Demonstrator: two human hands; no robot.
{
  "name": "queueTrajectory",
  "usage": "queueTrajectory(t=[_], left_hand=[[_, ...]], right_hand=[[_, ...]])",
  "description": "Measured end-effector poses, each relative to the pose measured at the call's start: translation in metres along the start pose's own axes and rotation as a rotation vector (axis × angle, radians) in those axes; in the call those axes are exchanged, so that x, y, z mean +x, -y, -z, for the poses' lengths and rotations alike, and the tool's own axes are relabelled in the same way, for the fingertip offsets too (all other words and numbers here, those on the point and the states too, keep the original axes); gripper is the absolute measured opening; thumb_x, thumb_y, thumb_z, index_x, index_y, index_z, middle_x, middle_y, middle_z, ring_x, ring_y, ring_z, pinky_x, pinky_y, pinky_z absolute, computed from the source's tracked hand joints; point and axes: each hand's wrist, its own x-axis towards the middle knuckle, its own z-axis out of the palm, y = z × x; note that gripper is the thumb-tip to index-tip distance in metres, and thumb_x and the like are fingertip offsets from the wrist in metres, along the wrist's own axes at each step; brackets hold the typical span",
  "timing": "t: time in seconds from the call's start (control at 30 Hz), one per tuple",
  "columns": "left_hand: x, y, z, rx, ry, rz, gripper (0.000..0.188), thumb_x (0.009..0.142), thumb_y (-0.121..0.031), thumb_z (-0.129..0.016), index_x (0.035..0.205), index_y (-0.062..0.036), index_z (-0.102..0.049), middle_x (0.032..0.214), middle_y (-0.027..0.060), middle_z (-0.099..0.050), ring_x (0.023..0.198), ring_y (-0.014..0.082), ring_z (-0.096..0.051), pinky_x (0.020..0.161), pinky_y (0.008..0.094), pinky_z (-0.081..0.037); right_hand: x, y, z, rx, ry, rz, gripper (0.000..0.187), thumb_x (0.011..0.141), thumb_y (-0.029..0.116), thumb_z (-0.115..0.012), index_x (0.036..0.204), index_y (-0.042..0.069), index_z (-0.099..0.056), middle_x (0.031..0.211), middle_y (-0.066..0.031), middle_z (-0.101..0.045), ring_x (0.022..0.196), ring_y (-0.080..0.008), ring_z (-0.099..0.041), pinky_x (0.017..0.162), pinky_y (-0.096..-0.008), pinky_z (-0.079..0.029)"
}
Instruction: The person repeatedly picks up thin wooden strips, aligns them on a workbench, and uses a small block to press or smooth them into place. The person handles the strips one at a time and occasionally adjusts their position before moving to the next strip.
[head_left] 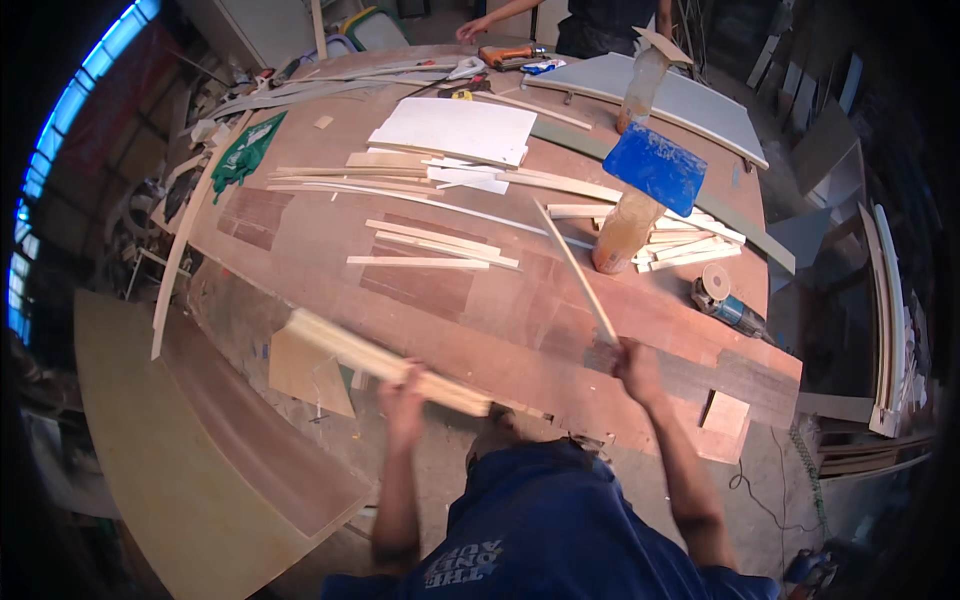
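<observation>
My left hand (403,398) is closed around a bundle of pale wooden strips (345,345), held at the table's near edge and blurred by motion. In my right hand (637,368) is the near end of one thin wooden strip (576,268), which slants away over the table. Several loose wooden strips (435,243) lie on the tabletop between and beyond my hands. More short strips (700,245) are piled at the right, partly hidden by a brownish bottle (626,228) with a blue plate (655,168) on top.
An angle grinder (730,306) rests near the right table edge, beside a small square of wood (726,412). White boards (455,128) and an orange power tool (510,54) lie farther back. Across the table stands another person (612,28). Large sheets (170,450) lean at the lower left.
</observation>
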Motion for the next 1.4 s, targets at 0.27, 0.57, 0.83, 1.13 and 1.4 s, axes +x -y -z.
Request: queueTrajectory(t=[0.27,0.57,0.83,1.13,1.4], left_hand=[[0.095,0.024,-0.015,-0.482,-0.176,0.18,0.067,0.096,-0.021,-0.086,0.152,-0.0123,-0.05,0.131,0.0019,-0.061,0.124,0.0178,-0.059,0.1,0.0451,-0.053],[0.19,0.066,-0.158,-0.295,-0.326,0.15,0.11,0.082,-0.018,-0.097,0.166,-0.0106,-0.026,0.147,0.0181,-0.058,0.135,0.0318,-0.06,0.099,0.0489,-0.061],[0.182,0.062,-0.161,0.517,-0.588,-0.108,0.099,0.081,-0.04,-0.095,0.158,-0.006,-0.043,0.123,0.0121,-0.074,0.124,0.0365,-0.064,0.102,0.0484,-0.055],[0.193,0.092,-0.16,0.251,-0.463,-0.037,0.066,0.099,-0.031,-0.078,0.155,-0.0109,-0.05,0.118,0.0096,-0.076,0.126,0.0343,-0.064,0.109,0.0676,-0.039],[0.21,0.017,-0.097,1.648,0.312,-0.87,0.077,0.089,-0.006,-0.076,0.157,-0.0333,-0.054,0.16,0.0078,-0.048,0.155,0.0332,-0.037,0.124,0.0677,-0.027]], right_hand=[[-0.033,0.016,0.031,0.016,0.179,0.261,0.019,0.11,0.012,-0.057,0.108,-0.003,-0.069,0.077,-0.0178,-0.063,0.069,-0.0302,-0.063,0.067,-0.0428,-0.051],[-0.101,-0.045,0.026,0.146,-0.064,0.031,0.027,0.116,0.018,-0.052,0.111,-0.003,-0.068,0.076,-0.0045,-0.058,0.068,-0.0119,-0.055,0.064,-0.0304,-0.049],[-0.167,-0.065,0.055,0.04,-0.156,-0.147,0.031,0.107,0.02,-0.067,0.128,-0.003,-0.069,0.105,-0.0218,-0.071,0.096,-0.0394,-0.07,0.084,-0.0444,-0.055],[-0.169,-0.144,0.037,-0.327,-0.131,0.032,0.029,0.093,0.013,-0.073,0.123,0.011,-0.072,0.126,-0.0096,-0.072,0.122,-0.0313,-0.067,0.099,-0.0479,-0.053],[-0.139,-0.179,0.035,-0.544,-0.14,0.181,0.027,0.091,0.023,-0.075,0.118,0.019,-0.073,0.121,-0.0029,-0.067,0.122,-0.0271,-0.061,0.099,-0.0451,-0.049]])
